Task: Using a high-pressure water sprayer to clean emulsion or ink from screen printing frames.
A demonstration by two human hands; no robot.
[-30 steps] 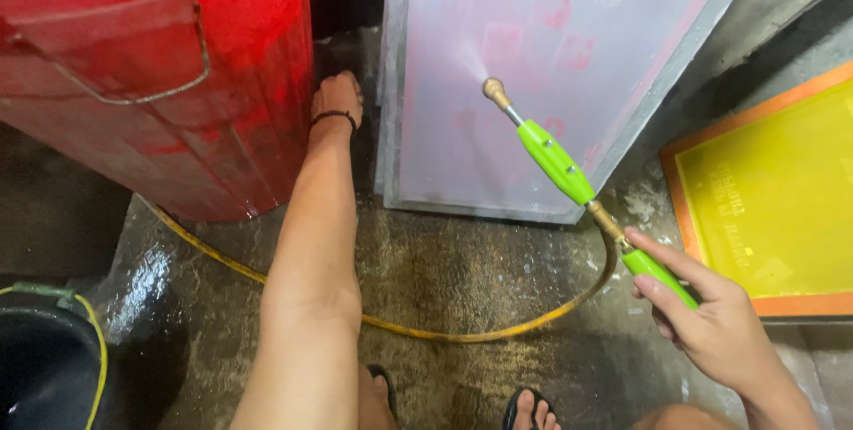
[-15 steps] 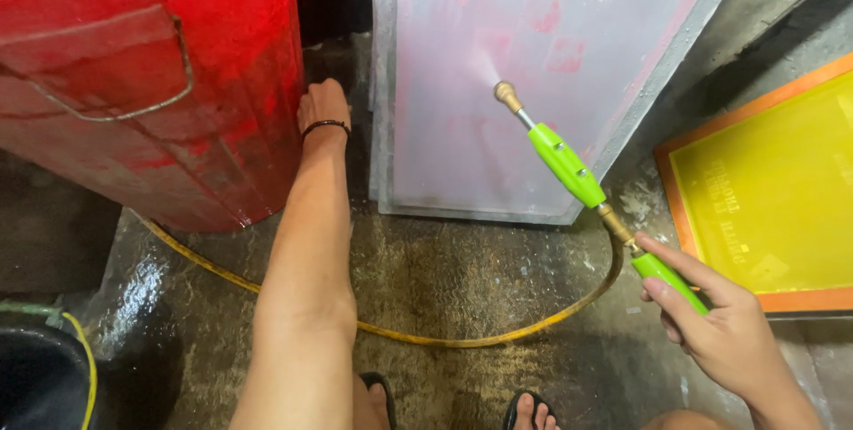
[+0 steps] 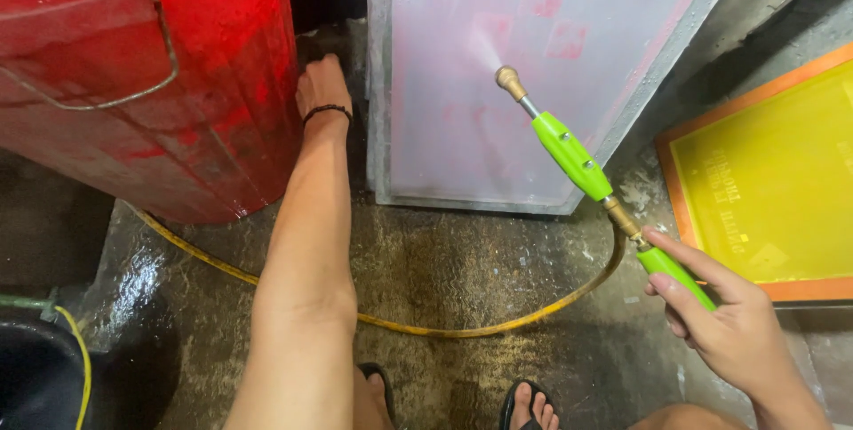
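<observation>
A: Reading left to right: red drum [image 3: 151, 83] with a wire handle, the left hand [image 3: 322, 88] reaching into the dark gap between the drum and the pale framed screen [image 3: 533, 75], which leans upright on the wet concrete floor [image 3: 462, 270]. Is that hand holding anything?

B: Its grip cannot be told; the fingers disappear behind the frame edge. It may be steadying the screen. Should it slip, the leaning screen could tip or slide on the wet floor.

A: And further right?

B: The green spray wand [image 3: 573, 156] points its brass nozzle at the mesh, mist visible at the tip. The right hand [image 3: 729, 328] wraps the wand's lower handle, fingers pressed closed around it. Spraying too close to one spot might strain the mesh.

A: Other hazards?

B: The yellow hose [image 3: 426, 328] loops across the floor just in front of the sandalled feet [image 3: 524, 403], a likely trip point. Overspray could also reach the yellow screen in its orange frame [image 3: 764, 181], lying just beside the pale one.
</observation>
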